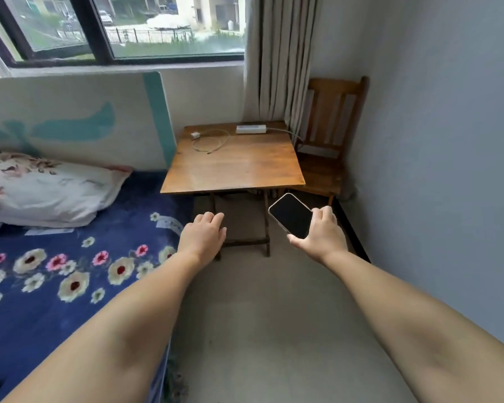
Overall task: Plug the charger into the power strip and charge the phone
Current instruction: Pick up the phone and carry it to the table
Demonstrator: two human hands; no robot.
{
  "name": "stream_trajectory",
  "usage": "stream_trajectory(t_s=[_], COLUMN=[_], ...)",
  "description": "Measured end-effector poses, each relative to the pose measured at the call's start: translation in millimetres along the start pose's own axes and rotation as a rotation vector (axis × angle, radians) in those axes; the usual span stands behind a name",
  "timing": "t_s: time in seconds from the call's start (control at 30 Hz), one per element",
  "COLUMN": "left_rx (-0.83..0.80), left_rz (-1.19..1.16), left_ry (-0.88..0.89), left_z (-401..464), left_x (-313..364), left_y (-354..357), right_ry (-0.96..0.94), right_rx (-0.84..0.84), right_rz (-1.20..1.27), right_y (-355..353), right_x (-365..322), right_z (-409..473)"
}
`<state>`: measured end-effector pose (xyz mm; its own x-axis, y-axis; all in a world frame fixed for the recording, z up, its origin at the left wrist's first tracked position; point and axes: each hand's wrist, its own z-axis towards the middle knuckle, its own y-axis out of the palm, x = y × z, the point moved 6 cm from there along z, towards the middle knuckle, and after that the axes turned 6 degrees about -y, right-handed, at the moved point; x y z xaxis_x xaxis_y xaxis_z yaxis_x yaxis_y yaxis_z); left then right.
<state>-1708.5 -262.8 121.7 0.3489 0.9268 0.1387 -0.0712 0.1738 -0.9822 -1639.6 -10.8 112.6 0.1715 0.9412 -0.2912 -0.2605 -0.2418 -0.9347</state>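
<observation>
A white power strip [250,129] lies at the far edge of a small wooden table [239,167]. Left of it sits a white charger [195,135], unplugged, with its pale cable [216,142] coiled loosely on the tabletop. My right hand [320,234] is held out in front of the table, below its near edge, and grips a phone [291,215] with a dark screen facing up. My left hand [204,237] reaches forward beside it, palm down, fingers slightly curled, holding nothing. Both hands are well short of the charger and the strip.
A bed with a blue flowered cover [70,271] and a pillow [47,190] fills the left side. A wooden chair [329,135] stands right of the table, against the wall. A curtain [277,59] hangs behind the table. Bare floor [262,315] lies below my arms.
</observation>
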Motion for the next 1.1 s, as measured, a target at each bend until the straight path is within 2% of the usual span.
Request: stream_trajectory(t_s=[0.33, 0.43, 0.6, 0.8, 1.1], left_rx=[0.008, 0.007, 0.001, -0.027, -0.188], left_rz=[-0.092, -0.067, -0.101, -0.103, -0.117], left_ry=[0.083, 0.057, -0.029, -0.034, 0.074], left_z=[246.0, 335.1, 441.6, 557.2, 719.4], left_x=[-16.2, -28.2, -56.2, -83.9, -111.6], left_y=[50.2, 68.9, 78.2, 110.9, 202.1], right_ry=[0.011, -0.002, 0.001, 0.000, 0.208], right_rx=[-0.015, -0.016, -0.051, -0.118, -0.217], right_rz=[-0.071, -0.069, -0.079, -0.067, -0.022], right_y=[55.6, 77.6, 98.8, 145.8, 252.5], right_x=[20.8, 28.5, 27.6, 22.8, 44.1], right_z=[238.8, 328.7, 443.6, 559.6, 688.4])
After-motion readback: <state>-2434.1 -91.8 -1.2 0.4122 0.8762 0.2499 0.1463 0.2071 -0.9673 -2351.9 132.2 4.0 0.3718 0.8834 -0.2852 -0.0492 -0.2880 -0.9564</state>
